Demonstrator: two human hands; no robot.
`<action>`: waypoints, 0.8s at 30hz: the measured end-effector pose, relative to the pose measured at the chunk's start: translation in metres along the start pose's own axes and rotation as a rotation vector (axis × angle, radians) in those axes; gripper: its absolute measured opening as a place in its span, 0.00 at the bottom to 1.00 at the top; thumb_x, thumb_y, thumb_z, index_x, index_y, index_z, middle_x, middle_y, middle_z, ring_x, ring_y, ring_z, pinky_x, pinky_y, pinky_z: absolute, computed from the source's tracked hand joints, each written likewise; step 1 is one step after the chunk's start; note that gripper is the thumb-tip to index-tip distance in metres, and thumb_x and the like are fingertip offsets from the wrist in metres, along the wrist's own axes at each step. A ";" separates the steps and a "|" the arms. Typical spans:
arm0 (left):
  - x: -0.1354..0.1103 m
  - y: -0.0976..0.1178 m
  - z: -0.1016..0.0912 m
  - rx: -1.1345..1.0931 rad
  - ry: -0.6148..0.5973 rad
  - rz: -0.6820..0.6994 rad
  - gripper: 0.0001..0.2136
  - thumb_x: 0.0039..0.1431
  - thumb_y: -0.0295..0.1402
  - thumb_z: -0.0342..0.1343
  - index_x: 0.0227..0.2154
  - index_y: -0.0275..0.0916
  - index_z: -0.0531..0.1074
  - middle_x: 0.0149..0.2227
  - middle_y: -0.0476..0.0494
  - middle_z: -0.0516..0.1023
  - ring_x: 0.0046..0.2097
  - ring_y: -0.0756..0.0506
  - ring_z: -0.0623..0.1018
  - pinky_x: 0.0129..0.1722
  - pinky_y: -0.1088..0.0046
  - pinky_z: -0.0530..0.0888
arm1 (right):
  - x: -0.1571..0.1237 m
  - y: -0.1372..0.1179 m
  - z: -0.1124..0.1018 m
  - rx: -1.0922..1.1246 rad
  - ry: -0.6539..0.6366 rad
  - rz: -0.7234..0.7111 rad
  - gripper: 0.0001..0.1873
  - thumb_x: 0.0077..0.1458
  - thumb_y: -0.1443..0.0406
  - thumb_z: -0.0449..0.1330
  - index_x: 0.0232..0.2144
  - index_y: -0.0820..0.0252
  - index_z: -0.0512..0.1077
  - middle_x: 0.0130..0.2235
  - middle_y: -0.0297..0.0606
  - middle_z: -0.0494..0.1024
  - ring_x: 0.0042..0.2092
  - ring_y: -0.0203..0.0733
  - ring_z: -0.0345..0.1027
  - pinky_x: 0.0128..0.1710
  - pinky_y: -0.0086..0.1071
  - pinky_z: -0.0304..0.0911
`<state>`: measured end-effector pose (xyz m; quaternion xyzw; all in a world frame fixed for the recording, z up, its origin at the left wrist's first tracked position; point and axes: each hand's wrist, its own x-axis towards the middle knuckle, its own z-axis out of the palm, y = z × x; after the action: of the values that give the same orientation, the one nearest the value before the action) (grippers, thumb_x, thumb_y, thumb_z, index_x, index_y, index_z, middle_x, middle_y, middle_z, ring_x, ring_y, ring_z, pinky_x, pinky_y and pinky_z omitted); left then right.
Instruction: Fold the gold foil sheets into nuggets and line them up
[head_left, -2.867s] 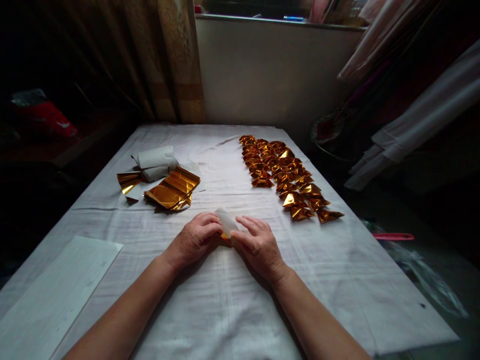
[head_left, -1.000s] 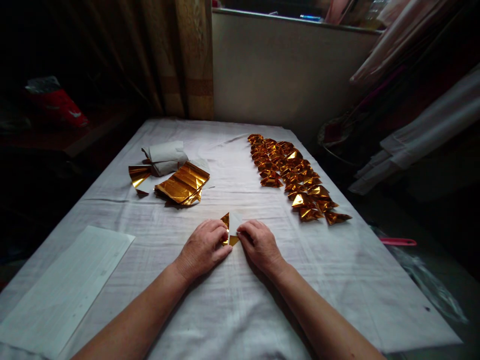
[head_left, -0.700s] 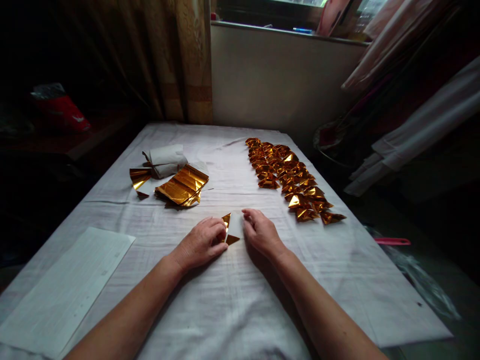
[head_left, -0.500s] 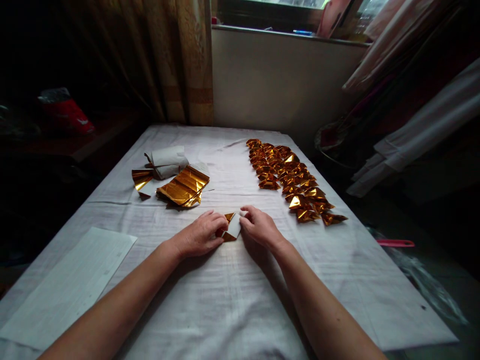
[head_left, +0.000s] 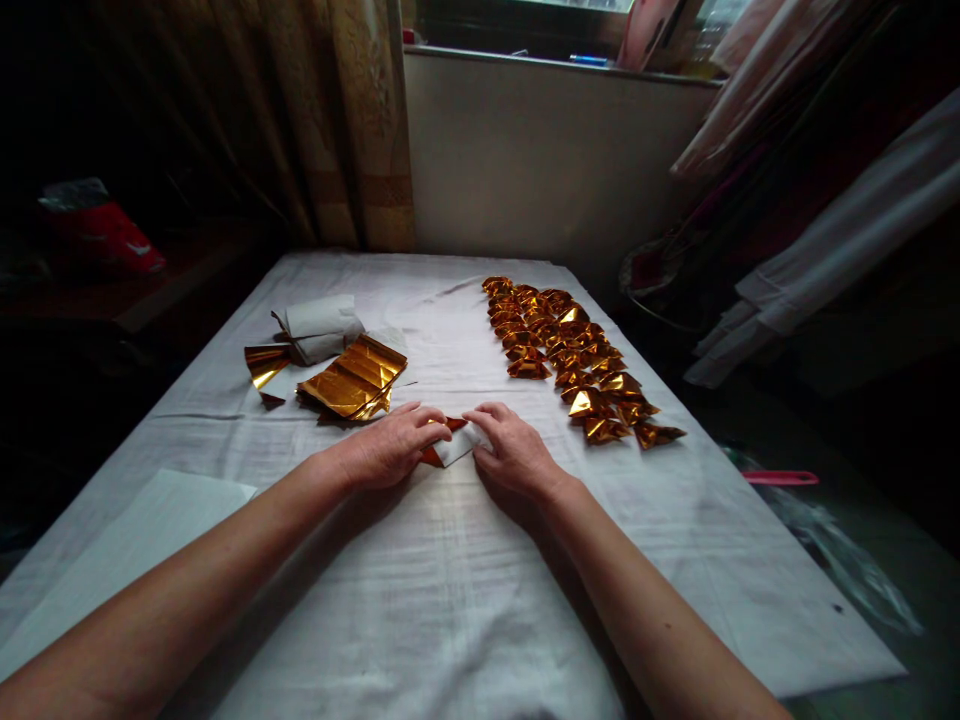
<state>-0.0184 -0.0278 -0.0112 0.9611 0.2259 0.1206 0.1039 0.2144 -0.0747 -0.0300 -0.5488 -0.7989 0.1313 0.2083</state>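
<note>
Between my hands is a partly folded sheet of gold foil paper (head_left: 454,446), its white back facing up and gold showing at the folded corners. My left hand (head_left: 394,443) grips its left side, fingers curled over the gold edge. On the right side, my right hand (head_left: 511,447) pinches the paper between thumb and fingers. A stack of flat gold foil sheets (head_left: 354,378) lies just beyond my left hand. Several folded gold foil pieces (head_left: 574,350) stand in rows on the right of the white-covered table (head_left: 480,600).
Crumpled white paper (head_left: 321,318) and a loose gold foil scrap (head_left: 266,372) lie behind the stack. A long white sheet (head_left: 135,550) rests at the left, partly under my forearm. Past the right edge are a pink handle (head_left: 781,478) and clear plastic (head_left: 855,560).
Both hands and the foil paper have moved slightly away from me, and the paper has turned so its white face slants differently. The whole view has shifted a little.
</note>
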 end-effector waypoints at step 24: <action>-0.006 0.049 0.016 0.289 0.092 -0.368 0.09 0.61 0.40 0.59 0.33 0.39 0.72 0.36 0.45 0.78 0.38 0.42 0.76 0.36 0.66 0.67 | -0.015 -0.008 0.008 0.079 0.059 -0.157 0.21 0.53 0.63 0.64 0.50 0.55 0.72 0.52 0.44 0.76 0.52 0.50 0.67 0.54 0.46 0.61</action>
<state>0.0012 -0.0755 -0.0149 0.9020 0.4167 0.1099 -0.0247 0.2082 -0.0912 -0.0364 -0.4794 -0.8271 0.1297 0.2631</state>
